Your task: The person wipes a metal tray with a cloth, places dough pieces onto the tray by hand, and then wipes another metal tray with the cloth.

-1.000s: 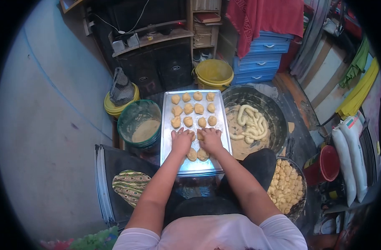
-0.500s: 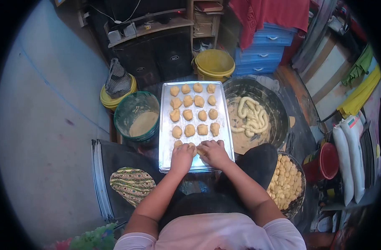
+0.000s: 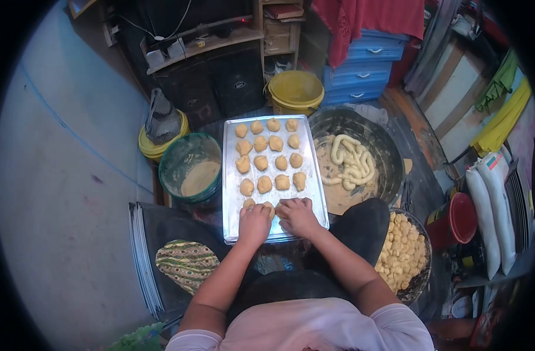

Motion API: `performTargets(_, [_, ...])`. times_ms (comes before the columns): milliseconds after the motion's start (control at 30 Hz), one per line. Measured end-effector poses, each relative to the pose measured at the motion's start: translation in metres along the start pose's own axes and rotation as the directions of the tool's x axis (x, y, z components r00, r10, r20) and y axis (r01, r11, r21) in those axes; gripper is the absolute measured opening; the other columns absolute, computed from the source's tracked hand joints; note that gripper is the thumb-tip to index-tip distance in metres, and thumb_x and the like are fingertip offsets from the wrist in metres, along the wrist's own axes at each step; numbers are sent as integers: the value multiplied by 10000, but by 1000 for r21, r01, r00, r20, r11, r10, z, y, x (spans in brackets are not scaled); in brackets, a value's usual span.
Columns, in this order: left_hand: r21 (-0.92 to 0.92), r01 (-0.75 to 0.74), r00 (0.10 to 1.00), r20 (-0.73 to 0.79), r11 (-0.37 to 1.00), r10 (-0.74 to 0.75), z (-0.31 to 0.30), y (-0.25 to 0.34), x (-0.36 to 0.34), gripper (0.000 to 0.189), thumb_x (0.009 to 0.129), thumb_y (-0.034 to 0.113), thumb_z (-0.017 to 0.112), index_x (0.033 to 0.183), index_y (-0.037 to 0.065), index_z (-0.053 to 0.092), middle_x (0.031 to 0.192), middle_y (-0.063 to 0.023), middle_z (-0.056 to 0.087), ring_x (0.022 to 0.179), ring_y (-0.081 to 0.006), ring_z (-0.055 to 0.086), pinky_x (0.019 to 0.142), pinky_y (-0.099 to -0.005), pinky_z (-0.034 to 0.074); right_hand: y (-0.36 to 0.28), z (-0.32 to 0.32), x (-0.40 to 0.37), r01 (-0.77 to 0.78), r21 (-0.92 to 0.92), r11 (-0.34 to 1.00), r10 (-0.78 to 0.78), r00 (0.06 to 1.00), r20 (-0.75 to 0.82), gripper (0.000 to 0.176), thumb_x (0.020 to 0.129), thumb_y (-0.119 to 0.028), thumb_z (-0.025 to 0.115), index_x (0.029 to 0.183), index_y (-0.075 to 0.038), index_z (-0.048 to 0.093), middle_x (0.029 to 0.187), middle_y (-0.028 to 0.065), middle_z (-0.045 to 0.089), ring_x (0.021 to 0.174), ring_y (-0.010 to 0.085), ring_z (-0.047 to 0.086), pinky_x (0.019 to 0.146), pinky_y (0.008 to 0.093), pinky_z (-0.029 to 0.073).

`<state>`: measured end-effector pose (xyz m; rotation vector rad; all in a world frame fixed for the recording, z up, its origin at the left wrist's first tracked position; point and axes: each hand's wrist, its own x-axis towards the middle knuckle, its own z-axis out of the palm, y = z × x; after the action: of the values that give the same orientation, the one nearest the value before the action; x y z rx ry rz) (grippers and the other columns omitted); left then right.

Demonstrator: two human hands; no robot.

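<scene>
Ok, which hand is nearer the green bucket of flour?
Left. The left hand is over the near end of the tray, just right of the green bucket; the right hand lies beside it, farther right, toward the dough basin.

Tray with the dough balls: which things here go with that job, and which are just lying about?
In use: tray, dough balls, left hand, right hand, dough ropes, basket of dough pieces.
Lying about: yellow bucket, blue drawers, red cloth, red tub.

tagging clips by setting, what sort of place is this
Probably a cramped home room used as a bakery: tray of dough balls, basin of dough ropes, blue drawers behind.
</scene>
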<state>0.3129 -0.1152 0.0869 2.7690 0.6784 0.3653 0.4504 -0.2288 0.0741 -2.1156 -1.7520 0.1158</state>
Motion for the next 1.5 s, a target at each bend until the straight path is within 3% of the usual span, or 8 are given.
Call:
performTargets(233, [-137,151,953,-243,979,-181,-23,-40,65,263,804,194,606,1032,67,635,1064,-138,575,1003,-312,534,847,-433,414,-2,-17,15,-76,97,992,85,992,-94,424,778,-257,632,1187,-167,567,1211,70,525,1109,244,476,939,455,299])
performTargets(400, [25,18,928,-373,1000,-7,3,-78,113,228,809,160,582,1010,74,647,1018,-132,576,963,-308,545,841,-428,438,-1,-17,9,-125,120,985,140,981,-131,422,776,-252,637,1184,-167,568,1219,74,522,1127,247,469,951,448,292])
performTargets(700, [196,156,976,-180,968,-121,26,-96,123,143,804,134,548,864,62,656,960,-142,580,873,-292,584,732,-417,490,10,-12,-11,-228,172,958,242,969,-60,473,764,-245,655,1214,-143,550,1271,100,492,1166,254,449,984,436,279])
performTargets(867, [127,196,965,-202,972,-168,-7,-55,86,342,805,227,601,1124,108,630,1100,-155,573,1069,-325,526,889,-430,418,2,4,-9,-104,34,994,108,976,-188,574,769,-264,659,1293,-117,476,1335,160,431,1186,299,438,995,490,291])
performTargets(1100, [-240,215,944,-196,947,-264,-106,-24,-8,296,754,100,658,1045,63,615,986,-143,598,929,-300,584,782,-381,464,-44,-11,21,60,456,888,17,986,-163,325,712,19,618,1021,-80,611,821,139,530,756,303,559,645,404,452])
performTargets(1233, [-346,184,817,-466,920,-339,-147,-60,-65,289,745,49,661,1033,44,636,859,-139,624,773,-282,624,716,-376,495,-123,-42,62,353,501,790,-275,935,-224,439,711,0,634,1135,-105,585,1120,176,535,917,316,564,768,402,456])
performTargets(1333, [-210,434,733,-482,876,-479,-181,-96,-112,473,750,88,682,1204,54,555,1294,-201,503,1190,-334,491,1019,-366,366,-184,-34,82,574,353,739,-520,819,-241,612,728,-135,684,1304,-177,481,1468,193,262,1247,356,410,993,519,338])
performTargets(1500, [-84,843,443,-451,531,-775,-118,-212,-219,364,820,261,652,1043,-25,617,1007,-210,609,957,-364,576,839,-441,452,-230,22,66,636,274,721,-671,739,50,683,755,-461,638,1353,-206,431,1501,159,198,1383,349,195,1058,627,132])
